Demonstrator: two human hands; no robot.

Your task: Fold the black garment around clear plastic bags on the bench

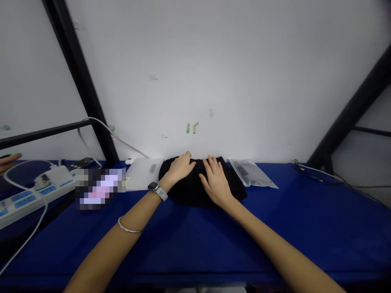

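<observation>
A folded black cloth, perhaps a garment, lies on the blue table near the wall. My left hand rests on its left part, fingers stretched toward the wall. On its right part my right hand lies flat with the fingers spread. Neither hand grips anything. Partly under the cloth's left side is a frosted plastic bag with a small printed label. Another frosted bag sticks out on the right, its near part reaching onto the table.
A white power strip with a plugged-in charger stands at left beside a blurred-out phone-like object. Another person's hand shows at the far left edge. Black frame posts flank the blue table. Cables lie at right.
</observation>
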